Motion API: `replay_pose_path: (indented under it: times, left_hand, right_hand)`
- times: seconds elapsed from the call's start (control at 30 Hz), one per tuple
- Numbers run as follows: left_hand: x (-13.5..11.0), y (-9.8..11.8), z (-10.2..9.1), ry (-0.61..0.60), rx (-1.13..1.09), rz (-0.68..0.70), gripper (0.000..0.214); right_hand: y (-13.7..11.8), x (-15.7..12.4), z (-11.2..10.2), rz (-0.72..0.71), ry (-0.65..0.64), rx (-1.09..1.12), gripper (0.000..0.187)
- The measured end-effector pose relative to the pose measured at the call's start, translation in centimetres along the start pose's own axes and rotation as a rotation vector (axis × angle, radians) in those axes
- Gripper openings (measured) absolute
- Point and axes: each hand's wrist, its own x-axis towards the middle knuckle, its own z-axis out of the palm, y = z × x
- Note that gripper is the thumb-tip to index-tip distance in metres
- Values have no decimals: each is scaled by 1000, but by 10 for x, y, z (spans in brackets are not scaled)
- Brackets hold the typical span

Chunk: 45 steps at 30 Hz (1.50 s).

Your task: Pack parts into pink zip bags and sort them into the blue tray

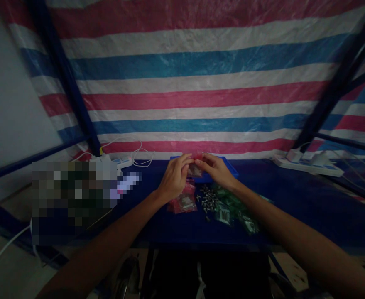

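Observation:
My left hand and my right hand meet above the dark blue table, fingers pinched together on the top of a small red-topped plastic bag held between them. Below the hands lie a pile of red bags, a scatter of small metal parts and a heap of green bags. A blue tray sits just behind the hands, mostly hidden by them.
A white power strip with plugs lies at the right back of the table. Another strip with white cables lies at the left back. A blurred-out patch covers the table's left side. A striped tarpaulin hangs behind.

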Motion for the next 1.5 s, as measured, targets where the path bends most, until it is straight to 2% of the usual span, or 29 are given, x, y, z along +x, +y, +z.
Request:
replay_pose_path:
  times: [0.13, 0.3, 0.4, 0.53, 0.87, 1.0, 1.13, 1.23, 1.37, 1.43, 1.5]
  left_hand:
    - [4, -4, -5, 1, 79, 38, 41]
    - [5, -22, -11, 138, 167, -85, 37]
    - [4, -32, -12, 175, 179, -137, 37]
    - [3, -35, -12, 136, 201, -142, 40]
    - [5, -24, -11, 60, 176, -56, 47]
    - [5, -17, -11, -58, 66, -47, 39]
    - [5, -12, -13, -137, 29, -3, 39]
    - [5, -13, -13, -130, 41, -2, 45]
    - [4, -17, -12, -87, 34, -72, 49]
    - [4, -18, -11, -54, -3, -115, 45]
    - [5, -19, -9, -13, -40, -163, 30]
  right_hand:
    - [7, 4, -6, 29, 127, 56, 32]
    - [11, 10, -18, -3, 359, 80, 30]
    - [12, 13, -21, -29, 419, 101, 30]
    - [13, 11, -17, -34, 388, 100, 34]
    - [18, 7, -11, -30, 317, 83, 35]
    - [15, 7, -7, -50, 255, 137, 33]
    - [11, 6, -5, -65, 195, 54, 27]
    - [10, 4, -5, -27, 182, 51, 23]
    - [9, 4, -7, 76, 151, 137, 15]
    - [8, 4, -8, 83, 123, 172, 20]
    - [6, 4, -7, 77, 79, 180, 24]
